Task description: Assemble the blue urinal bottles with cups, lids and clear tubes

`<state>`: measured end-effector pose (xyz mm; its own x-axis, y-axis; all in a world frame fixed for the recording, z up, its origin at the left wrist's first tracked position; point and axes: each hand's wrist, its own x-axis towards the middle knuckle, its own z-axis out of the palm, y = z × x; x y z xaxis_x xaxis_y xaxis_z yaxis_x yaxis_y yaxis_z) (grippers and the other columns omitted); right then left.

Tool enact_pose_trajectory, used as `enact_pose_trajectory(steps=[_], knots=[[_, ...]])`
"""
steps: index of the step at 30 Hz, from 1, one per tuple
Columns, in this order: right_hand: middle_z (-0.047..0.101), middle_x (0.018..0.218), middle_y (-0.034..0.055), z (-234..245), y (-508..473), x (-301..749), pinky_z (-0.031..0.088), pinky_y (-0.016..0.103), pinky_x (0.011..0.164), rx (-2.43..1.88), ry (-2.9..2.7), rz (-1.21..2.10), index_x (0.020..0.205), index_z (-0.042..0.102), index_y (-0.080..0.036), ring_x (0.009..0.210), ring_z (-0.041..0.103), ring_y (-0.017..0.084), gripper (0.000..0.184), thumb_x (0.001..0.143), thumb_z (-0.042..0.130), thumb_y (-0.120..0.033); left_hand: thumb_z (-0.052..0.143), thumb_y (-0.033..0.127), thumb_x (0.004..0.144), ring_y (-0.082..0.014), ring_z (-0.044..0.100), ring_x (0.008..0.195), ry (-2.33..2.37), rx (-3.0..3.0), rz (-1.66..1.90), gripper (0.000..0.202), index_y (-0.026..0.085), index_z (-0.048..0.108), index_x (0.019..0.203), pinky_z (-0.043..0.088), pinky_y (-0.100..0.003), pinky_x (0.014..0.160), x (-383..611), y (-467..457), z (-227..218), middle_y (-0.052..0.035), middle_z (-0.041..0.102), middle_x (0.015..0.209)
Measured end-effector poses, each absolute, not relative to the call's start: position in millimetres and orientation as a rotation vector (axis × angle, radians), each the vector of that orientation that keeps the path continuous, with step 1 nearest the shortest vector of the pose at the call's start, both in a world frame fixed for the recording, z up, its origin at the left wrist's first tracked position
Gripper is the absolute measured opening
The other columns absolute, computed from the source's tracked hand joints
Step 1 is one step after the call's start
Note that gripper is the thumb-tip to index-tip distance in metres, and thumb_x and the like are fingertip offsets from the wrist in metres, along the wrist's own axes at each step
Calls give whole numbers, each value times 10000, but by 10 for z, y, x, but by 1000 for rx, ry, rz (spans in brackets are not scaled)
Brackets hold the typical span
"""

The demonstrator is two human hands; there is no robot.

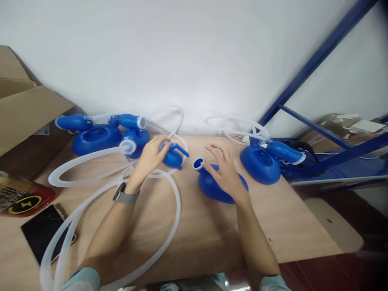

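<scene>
My left hand, with a watch on its wrist, is closed around the near end of a blue plastic spout piece that has a thin strap sticking out to the right. Its fingers partly hide the piece. To the right, a blue urinal bottle lies on the table with its uncapped white-rimmed mouth towards the left. Above this bottle is my right hand, fingers spread and thumb close to the mouth; I cannot tell whether it touches. A long clear hose loops below my left hand.
Two assembled blue bottles stand at the left back, and another bottle with a coiled hose at the right. A cardboard box, a red-based jar and a phone are at left. A blue metal frame rises at right.
</scene>
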<state>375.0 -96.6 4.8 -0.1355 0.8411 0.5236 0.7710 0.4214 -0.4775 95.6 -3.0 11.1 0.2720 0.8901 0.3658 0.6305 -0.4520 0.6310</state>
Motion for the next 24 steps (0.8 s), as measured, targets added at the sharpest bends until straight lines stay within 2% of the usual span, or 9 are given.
enact_pose_trajectory(steps=[3,5,8,10,13,17,19,21,24], knots=[[655,1396,132,-208,-1050,4222,410,632,1152,-1582,-1975,-2,1343,672,-278,1375,537,360,501,1025,533,-640,327,378,1085,-284,686,1114,1659,1979,770,422,127,652,1180,518,-405,1024,850,306,-297,-166,741,1145],[715,1265,137,-419,-1130,4454,481,585,1075,-1682,-1988,87,1240,708,-248,1230,633,348,540,1027,477,-687,295,365,1087,-295,700,1107,1680,1952,684,456,90,634,1220,536,-404,993,859,403,-532,-201,743,1166],[736,1113,147,-676,-1227,4585,544,519,960,-1754,-1876,115,1130,714,-209,1071,688,339,619,1018,417,-740,348,428,1081,-337,598,1348,1679,1994,612,501,76,591,1342,471,-430,1111,907,378,-683,-244,648,1413],[731,1070,149,-770,-1258,4571,548,505,923,-1768,-1810,38,1087,712,-210,1044,690,348,631,1004,418,-761,390,463,1069,-340,537,1426,1664,2056,563,501,120,607,1363,424,-430,1163,861,301,-644,-216,605,1491],[737,1059,143,-817,-1265,4532,543,483,903,-1743,-1793,-17,1069,713,-229,1028,690,343,592,1000,442,-750,436,434,1045,-343,644,1282,1685,2117,453,391,199,714,1189,461,-440,1103,567,133,-475,-171,720,1308],[745,1043,145,-828,-1251,4533,531,478,884,-1740,-1767,-60,1049,716,-227,1009,683,348,567,995,462,-731,449,345,1003,-434,683,1136,1920,2238,231,333,182,738,982,473,-585,1023,-53,-251,-285,-216,744,1049],[746,1035,148,-834,-1251,4533,526,477,876,-1740,-1766,-71,1040,712,-219,1000,681,352,576,994,459,-734,486,369,983,-429,648,1205,1870,2432,118,327,192,741,1085,437,-606,1085,-301,-480,-242,-205,734,1149],[747,1034,150,-838,-1256,4524,521,475,873,-1737,-1765,-77,1037,709,-215,997,680,352,580,994,457,-735,483,444,997,-387,609,1285,1733,2554,150,407,227,697,1268,424,-558,1139,-480,-695,-218,-171,679,1351],[750,1039,148,-838,-1264,4505,515,474,886,-1729,-1750,-85,1046,711,-216,1011,676,351,567,998,460,-723,455,523,1016,-374,611,1276,1817,2556,241,488,248,618,1385,495,-520,1066,-707,-989,-210,-162,608,1463]])
